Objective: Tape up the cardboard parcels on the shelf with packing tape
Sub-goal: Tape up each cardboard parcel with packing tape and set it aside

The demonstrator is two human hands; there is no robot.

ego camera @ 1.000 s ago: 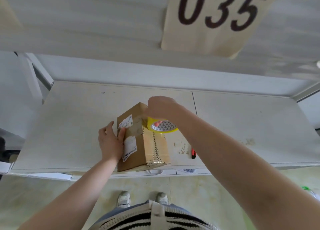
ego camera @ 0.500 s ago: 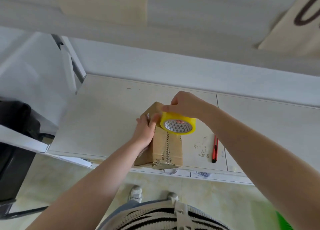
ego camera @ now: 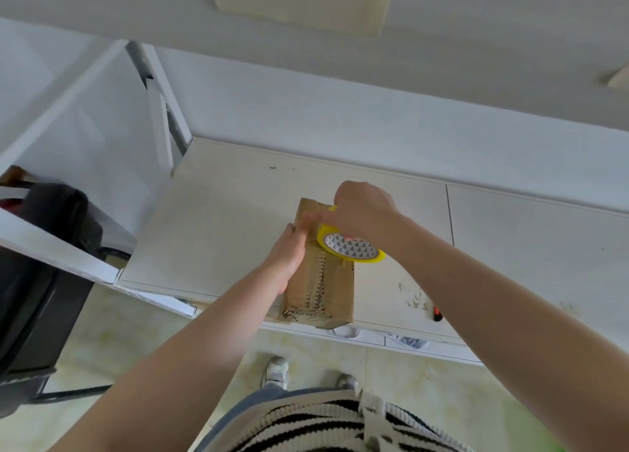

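A brown cardboard parcel (ego camera: pixel 326 281) lies on the white shelf (ego camera: pixel 218 233), its near end at the shelf's front edge, with wrinkled tape along its top seam. My left hand (ego camera: pixel 287 254) presses flat against the parcel's left side. My right hand (ego camera: pixel 360 210) grips a yellow roll of packing tape (ego camera: pixel 350 247) over the parcel's far end, with its fingers reaching onto the top at the far left corner.
A red pen or cutter (ego camera: pixel 436 313) lies on the shelf right of the parcel, partly behind my right arm. A black chair (ego camera: pixel 44 274) stands to the left on the floor. An upper shelf with a paper label (ego camera: pixel 299 2) hangs overhead.
The parcel has been turned so its long side points toward me. My left hand slid along its left side, and my right hand carried the tape roll to the far end.
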